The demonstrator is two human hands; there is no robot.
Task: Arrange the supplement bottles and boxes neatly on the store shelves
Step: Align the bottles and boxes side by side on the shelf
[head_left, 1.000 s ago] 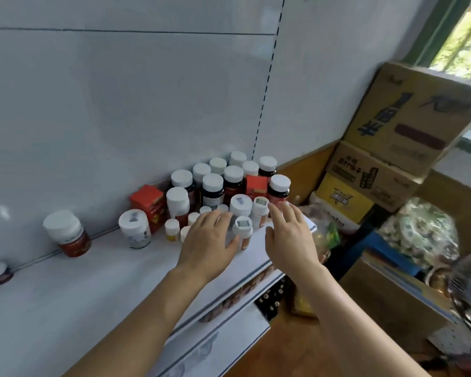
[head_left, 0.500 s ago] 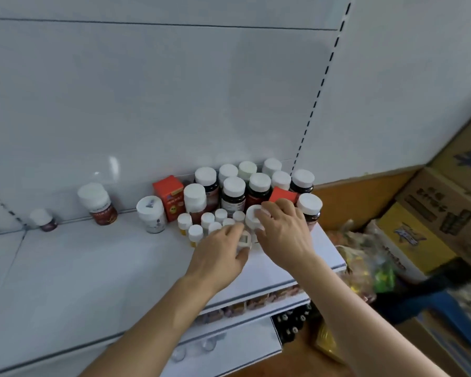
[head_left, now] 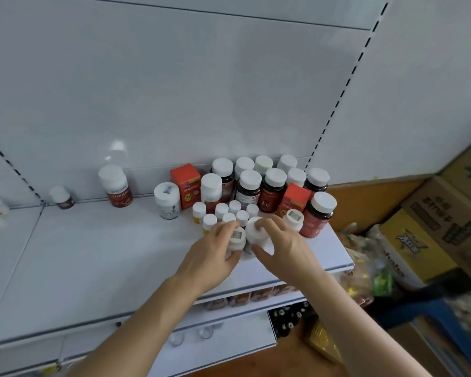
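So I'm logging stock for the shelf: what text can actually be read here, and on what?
"Fe": dark red-labelled bottle, middle row.
Red boxes, other bottle labels, cap stickers, cardboard cartons: print is too blurred to read.

I see a white shelf (head_left: 98, 257); white-capped supplement bottles (head_left: 275, 186) cluster at its right rear with two red boxes (head_left: 185, 183) among them; small vials (head_left: 220, 210) stand in front; a lone brown bottle (head_left: 116, 186) stands further left.
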